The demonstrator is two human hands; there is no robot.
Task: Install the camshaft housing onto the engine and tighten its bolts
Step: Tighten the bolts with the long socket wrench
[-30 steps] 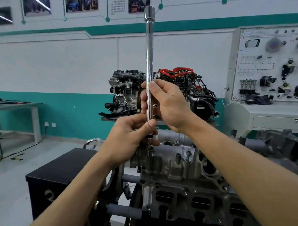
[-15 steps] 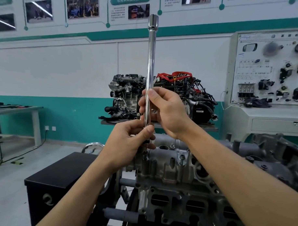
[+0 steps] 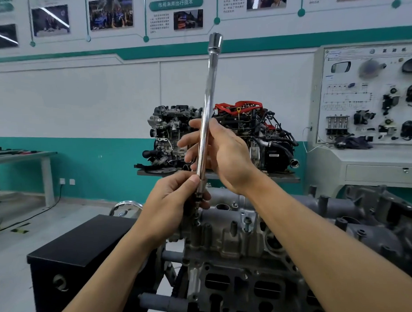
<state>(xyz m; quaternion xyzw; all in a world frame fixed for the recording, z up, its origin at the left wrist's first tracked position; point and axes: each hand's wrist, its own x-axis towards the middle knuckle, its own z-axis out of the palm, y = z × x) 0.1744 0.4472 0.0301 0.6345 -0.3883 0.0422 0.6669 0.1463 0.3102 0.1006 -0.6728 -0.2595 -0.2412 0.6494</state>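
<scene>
- Left hand (image 3: 176, 203) pinches the extension bar's (image 3: 205, 123) lower end; right hand (image 3: 221, 155) curls loosely around its shaft.
- Tilted, its tip may slip off the bolt (image 3: 197, 218), rounding it.

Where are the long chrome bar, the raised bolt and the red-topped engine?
Extension bar (image 3: 207, 113), head view, mid-shaft.
Raised bolt (image 3: 247, 222), head view, its head.
Red-topped engine (image 3: 239, 106), head view, red cover.
</scene>
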